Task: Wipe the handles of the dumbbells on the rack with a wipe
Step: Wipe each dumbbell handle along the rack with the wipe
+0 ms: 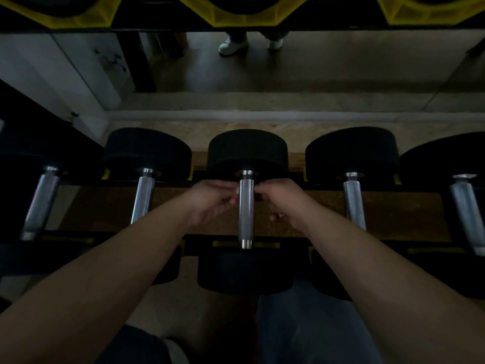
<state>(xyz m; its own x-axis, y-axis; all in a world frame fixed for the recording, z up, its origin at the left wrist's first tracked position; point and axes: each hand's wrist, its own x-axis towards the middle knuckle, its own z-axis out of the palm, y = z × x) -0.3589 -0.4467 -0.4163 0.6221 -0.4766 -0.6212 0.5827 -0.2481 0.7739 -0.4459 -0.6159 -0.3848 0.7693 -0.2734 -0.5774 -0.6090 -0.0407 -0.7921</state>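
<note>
Middle dumbbell handle (246,214) is lying across the rack (68,236), spanning from far rail to near rail, its black heads hanging past both edges. Knurled steel, catching what little light there is.

Both hands are meeting it near the far end. The left hand (210,202) is coming in from the left side, the right hand (282,203) from the right, with fingers (232,195) curling in against the bar. No wipe is showing plainly; a pale speck is sitting under the right hand, too small to name. Cannot tell whether the fingers are pinching cloth, gripping the bar, or only touching it — too dark.

Likely reading: the hands are bracketing the handle so a wipe can wrap round it and run toward the near rail.

Neighbouring handles (144,198) (353,203) are resting parallel, well apart, leaving room for knuckles between them. Beyond the far edge a mirror is reflecting pale shoes (233,46); yellow-trimmed weights (246,19) are hanging above.
</note>
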